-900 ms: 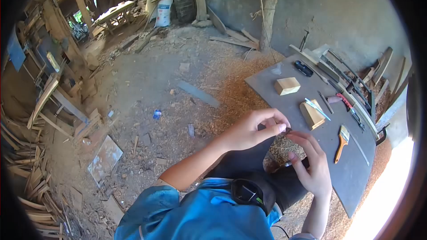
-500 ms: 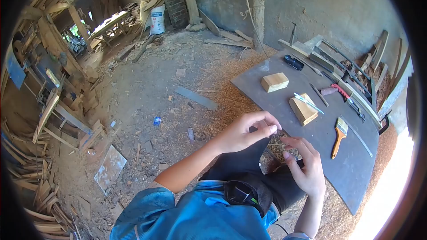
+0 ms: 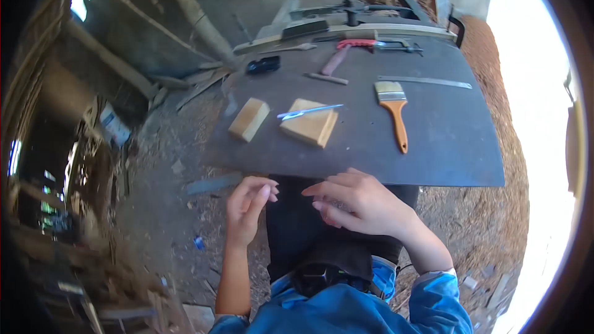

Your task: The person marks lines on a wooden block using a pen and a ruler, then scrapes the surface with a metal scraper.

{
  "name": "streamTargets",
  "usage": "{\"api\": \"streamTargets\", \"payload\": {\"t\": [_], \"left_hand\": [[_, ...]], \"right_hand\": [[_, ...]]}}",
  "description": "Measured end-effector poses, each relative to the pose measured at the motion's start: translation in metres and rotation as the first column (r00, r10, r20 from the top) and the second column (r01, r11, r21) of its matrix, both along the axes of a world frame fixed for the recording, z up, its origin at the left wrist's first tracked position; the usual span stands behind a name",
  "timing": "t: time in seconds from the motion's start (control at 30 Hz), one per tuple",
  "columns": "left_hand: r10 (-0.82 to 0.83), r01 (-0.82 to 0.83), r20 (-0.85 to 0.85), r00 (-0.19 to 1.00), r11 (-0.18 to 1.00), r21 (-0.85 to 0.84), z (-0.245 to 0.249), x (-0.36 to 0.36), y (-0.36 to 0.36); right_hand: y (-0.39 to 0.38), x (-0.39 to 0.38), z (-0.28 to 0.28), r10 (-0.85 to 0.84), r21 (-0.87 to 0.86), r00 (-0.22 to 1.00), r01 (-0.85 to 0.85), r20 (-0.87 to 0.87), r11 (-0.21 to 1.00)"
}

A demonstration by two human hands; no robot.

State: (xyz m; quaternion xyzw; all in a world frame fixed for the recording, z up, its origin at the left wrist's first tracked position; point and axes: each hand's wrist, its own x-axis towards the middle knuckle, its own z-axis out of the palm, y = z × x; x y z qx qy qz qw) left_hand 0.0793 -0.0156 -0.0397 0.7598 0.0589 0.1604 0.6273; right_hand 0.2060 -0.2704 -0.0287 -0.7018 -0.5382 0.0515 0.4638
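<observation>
My left hand [image 3: 247,207] hovers over my lap in front of the table edge, fingers loosely curled, thumb slightly apart, nothing visible in it. To its right, my right hand [image 3: 359,201] is also empty, with its index finger extended and the thumb lower down. The hands do not touch each other. Beyond them on the dark tabletop [image 3: 352,164] lie a wooden block [image 3: 249,120] and a second, angled wooden block [image 3: 312,128]. A light blue pen [image 3: 322,109] rests across the second block. A paintbrush [image 3: 396,114] with an orange handle lies to the right.
Behind the blocks are a black object [image 3: 263,65], a short rod-like tool [image 3: 328,78], a red-handled tool [image 3: 357,43] and a metal ruler [image 3: 427,81]. A metal frame [image 3: 352,9] stands at the table's far edge. Wood scraps and shavings litter the ground.
My view has swung right, so the table now lies straight ahead. Both hands stay empty and have moved farther apart over my lap. The blocks, pen and brush keep their places on the table.
</observation>
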Motion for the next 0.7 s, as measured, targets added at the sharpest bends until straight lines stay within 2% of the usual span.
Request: {"api": "streamTargets", "payload": {"t": [0.2, 0.43, 0.5, 0.63, 0.7], "left_hand": [[-0.053, 0.052, 0.02, 0.998, 0.998, 0.039, 0.006, 0.064, 0.008], [-0.098, 0.074, 0.179, 0.979, 0.988, 0.136, 0.026, 0.15, 0.015], [-0.1, 0.083, 0.17, 0.98, 0.991, 0.107, 0.032, 0.178, 0.02], [-0.162, 0.125, 0.197, 0.967, 0.974, 0.188, 0.037, 0.238, 0.035], [-0.207, 0.158, 0.205, 0.957, 0.96, 0.231, 0.044, 0.26, 0.04]], "right_hand": [[-0.011, 0.029, -0.001, -0.105, 0.089, 0.991, 0.097, 0.086, 0.991], [-0.032, 0.069, 0.019, -0.187, -0.055, 0.971, 0.197, 0.152, 0.979], [-0.033, 0.078, 0.021, -0.194, -0.094, 0.962, 0.215, 0.191, 0.972], [-0.025, 0.101, 0.025, -0.26, -0.138, 0.925, 0.306, 0.277, 0.942], [-0.015, 0.112, 0.032, -0.288, -0.188, 0.925, 0.337, 0.248, 0.922]]}}
